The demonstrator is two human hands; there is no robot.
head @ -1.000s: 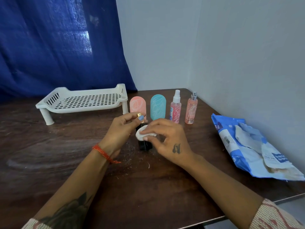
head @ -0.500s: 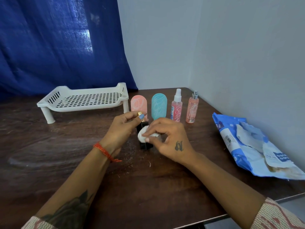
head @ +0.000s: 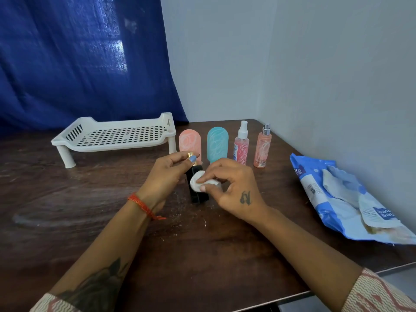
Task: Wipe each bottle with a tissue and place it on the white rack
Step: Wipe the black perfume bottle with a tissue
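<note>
A small black bottle (head: 198, 194) with a gold top stands on the dark wooden table (head: 67, 210). My left hand (head: 166, 176) pinches its top. My right hand (head: 229, 188) presses a white tissue pad (head: 199, 182) against the bottle's side. Behind them stand a pink capsule bottle (head: 190, 143), a teal capsule bottle (head: 217, 144), a pink spray bottle (head: 241, 146) with a white nozzle and an orange spray bottle (head: 262, 149) with a silver nozzle. The white rack (head: 112, 137) stands at the back left with nothing on it.
A blue and white tissue pack (head: 342, 199) lies torn open at the right, close to the wall. A blue curtain (head: 78, 59) hangs behind the rack. Crumbs are scattered on the table near the black bottle. The table's front edge runs at the lower right.
My right hand has shifted the tissue pad slightly across the black bottle's side. My left hand still holds the top. The other bottles and the rack have stayed put.
</note>
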